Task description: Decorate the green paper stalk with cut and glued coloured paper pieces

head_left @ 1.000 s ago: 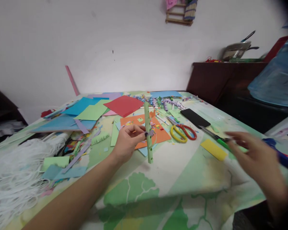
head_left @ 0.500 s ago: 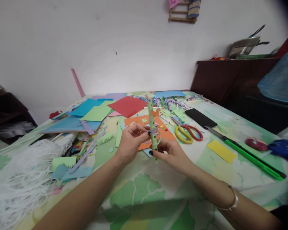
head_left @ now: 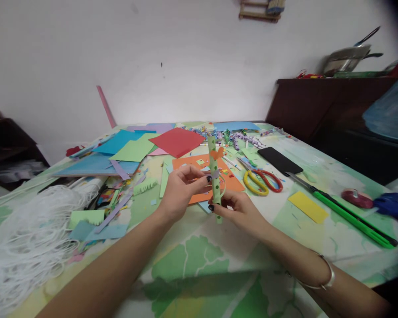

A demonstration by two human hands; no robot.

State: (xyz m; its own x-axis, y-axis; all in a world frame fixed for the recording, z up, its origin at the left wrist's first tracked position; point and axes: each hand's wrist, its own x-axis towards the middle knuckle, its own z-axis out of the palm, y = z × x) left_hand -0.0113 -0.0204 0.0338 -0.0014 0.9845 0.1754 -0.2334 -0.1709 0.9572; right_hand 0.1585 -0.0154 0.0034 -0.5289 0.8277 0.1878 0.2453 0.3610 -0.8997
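A plain white wall fills the background. Below it spreads a table under a green-and-white patterned cloth; beyond its right side stands a dark cabinet bearing a metal pot. On the left is a tangled heap of white string, apparently pushed aside to keep it out of the hands' way. Coloured paper sheets overlap toward the back left, a red sheet on top. A green-handled cutter, a black phone and scissors lie on the right, probably for easy reach.

At the centre, the left hand and right hand are close together, both pinching one spotted green tube. It is upright in front of an orange sheet strewn with scraps. The left thumb and finger grip near its middle, by a small purple piece, seemingly to steady it; the right grips lower, presumably so it does not tip. Smallest, an orange cutout appears against the tube's upper part; whether it is attached is unclear.
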